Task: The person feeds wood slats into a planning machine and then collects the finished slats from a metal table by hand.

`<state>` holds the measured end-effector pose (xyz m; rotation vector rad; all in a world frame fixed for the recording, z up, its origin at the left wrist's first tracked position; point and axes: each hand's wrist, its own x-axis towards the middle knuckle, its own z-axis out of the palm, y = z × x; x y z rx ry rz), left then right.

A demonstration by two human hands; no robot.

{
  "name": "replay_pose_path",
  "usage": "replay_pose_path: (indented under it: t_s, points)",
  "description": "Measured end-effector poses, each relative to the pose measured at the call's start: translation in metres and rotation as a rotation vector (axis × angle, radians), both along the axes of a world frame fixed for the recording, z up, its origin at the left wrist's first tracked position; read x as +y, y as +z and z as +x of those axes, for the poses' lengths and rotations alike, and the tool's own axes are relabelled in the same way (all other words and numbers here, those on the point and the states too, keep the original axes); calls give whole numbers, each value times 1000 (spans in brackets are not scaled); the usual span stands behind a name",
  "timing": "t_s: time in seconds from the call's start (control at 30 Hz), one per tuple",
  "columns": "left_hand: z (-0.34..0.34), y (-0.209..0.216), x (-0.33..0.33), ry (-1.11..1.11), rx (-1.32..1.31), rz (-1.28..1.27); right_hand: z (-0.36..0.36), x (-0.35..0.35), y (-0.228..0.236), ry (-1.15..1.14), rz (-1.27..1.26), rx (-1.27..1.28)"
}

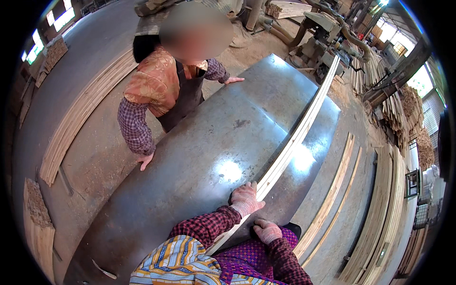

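Observation:
Long pale wooden strips (281, 166) lie together along the metal-topped table (209, 156), running from beside my body to a machine at the far end. My left hand (246, 199), in a pinkish knit glove, is closed around the strips at their near part, its fingertips on their left side. My right hand (267, 231), gloved alike, rests with curled fingers at the table's near right edge; what lies under those fingers is hidden. Across the table, on the left, another person (159, 88) in an orange top and dark apron leans with both bare hands on the table's edge.
A woodworking machine (323, 28) with hoses stands at the far end. Loose strips (327, 194) and stacked boards (380, 213) lie on the floor at right. More long boards (90, 114) and a bundle (38, 232) lie at left. A small offcut (103, 269) sits on the table.

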<state>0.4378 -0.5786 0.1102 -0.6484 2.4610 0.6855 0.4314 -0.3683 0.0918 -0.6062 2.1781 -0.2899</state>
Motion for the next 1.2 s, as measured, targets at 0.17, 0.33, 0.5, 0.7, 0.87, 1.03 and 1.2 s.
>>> replay_pose_path:
  t_s: [0.17,0.33,0.5,0.7,0.87,1.03,1.2]
  points:
    - [1,-13,1,29,47,17,-2,4,-10,30,-10,1]
    - [-4,-9,5,34,42,43,-1,8,-2,50,-33,42]
    - [0,-22,5,101,101,11,4,13,18,166,-69,185]
    - [-9,-22,13,88,114,-26,20,77,33,226,-383,498]
    - [-6,-26,12,51,73,-62,36,112,71,315,-370,500]
    - [-2,-48,16,57,85,-183,27,136,89,569,-224,347]
    - [7,-49,-4,213,188,156,-2,101,82,926,-171,324]
